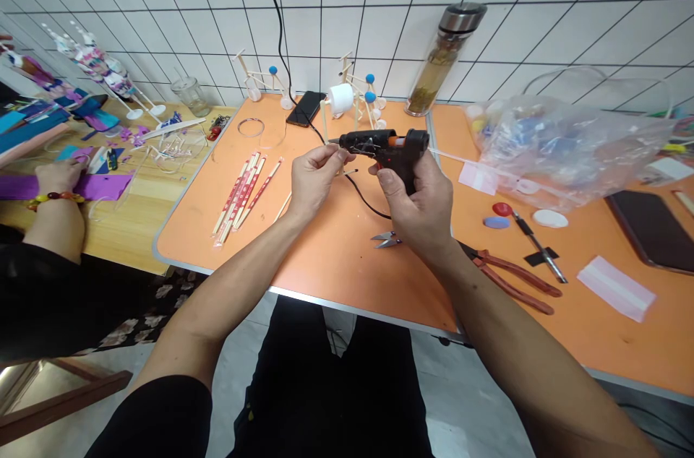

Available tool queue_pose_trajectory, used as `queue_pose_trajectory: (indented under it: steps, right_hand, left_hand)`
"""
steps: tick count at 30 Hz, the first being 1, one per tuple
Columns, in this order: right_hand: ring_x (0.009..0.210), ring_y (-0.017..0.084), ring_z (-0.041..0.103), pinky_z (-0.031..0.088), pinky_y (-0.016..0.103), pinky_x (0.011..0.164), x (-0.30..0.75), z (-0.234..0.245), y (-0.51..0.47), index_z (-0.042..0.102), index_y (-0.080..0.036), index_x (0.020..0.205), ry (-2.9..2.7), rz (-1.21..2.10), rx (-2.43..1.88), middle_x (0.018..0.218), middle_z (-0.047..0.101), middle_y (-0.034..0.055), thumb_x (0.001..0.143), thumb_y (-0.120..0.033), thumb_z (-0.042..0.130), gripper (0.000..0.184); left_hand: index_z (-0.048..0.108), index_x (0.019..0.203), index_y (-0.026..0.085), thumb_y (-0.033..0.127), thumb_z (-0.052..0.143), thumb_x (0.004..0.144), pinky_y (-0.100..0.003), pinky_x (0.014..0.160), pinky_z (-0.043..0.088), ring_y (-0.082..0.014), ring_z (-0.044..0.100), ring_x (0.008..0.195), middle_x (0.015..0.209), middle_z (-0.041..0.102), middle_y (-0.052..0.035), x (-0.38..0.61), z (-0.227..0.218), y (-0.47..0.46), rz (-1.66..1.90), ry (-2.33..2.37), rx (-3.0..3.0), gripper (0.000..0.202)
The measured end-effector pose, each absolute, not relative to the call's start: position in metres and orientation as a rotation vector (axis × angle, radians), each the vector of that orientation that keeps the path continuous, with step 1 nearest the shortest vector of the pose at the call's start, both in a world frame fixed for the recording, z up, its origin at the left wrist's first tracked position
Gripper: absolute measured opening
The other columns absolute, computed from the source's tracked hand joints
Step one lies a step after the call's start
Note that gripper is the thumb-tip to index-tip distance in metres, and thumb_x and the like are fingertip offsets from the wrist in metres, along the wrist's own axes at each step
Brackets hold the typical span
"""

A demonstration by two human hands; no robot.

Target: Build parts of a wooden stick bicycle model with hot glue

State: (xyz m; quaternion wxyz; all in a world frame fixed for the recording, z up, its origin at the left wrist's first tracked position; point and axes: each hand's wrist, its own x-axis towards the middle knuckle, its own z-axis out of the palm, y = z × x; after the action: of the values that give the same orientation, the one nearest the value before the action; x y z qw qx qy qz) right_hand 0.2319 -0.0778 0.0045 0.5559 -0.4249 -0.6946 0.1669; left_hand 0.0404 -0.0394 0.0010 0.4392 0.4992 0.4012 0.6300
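Observation:
My right hand (420,201) grips a black hot glue gun (379,145) by its handle, its nozzle pointing left. A clear glue stick (447,156) juts from the gun's back end. My left hand (317,180) is closed in a pinch just below the nozzle; what it holds is mostly hidden. A short thin stick with a dark tip (351,172) shows beside those fingers. Behind the gun stand stick models with blue balls (370,97), near a white cylinder (341,98). Small scissors (386,239) and red-handled pliers (512,274) lie near my right wrist.
Paper-wrapped chopsticks (243,194) lie left of my hands. A phone (306,108), a tea bottle (447,57) and a plastic bag (564,140) are farther back. A pen (539,245) and another phone (653,227) lie right. A co-worker's hand (58,175) rests on purple material at left.

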Motion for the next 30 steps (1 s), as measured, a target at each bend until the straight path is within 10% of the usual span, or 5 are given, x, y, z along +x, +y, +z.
queue_pose_trajectory:
  steps: [30]
  right_hand:
    - [0.084,0.026,0.073,0.061,0.045,0.081,0.233,0.006,-0.079,0.071,-0.027,0.135,-1.653,0.343,-1.018,0.099,0.079,0.0051,0.111,-0.063,0.065,0.043]
  left_hand:
    - [0.089,0.089,0.021,0.068,0.093,0.085,-0.034,0.091,0.063,-0.0233,0.085,0.095,0.099,0.09,-0.0091,0.039,-0.007,-0.034,1.593,0.928,1.309,0.047]
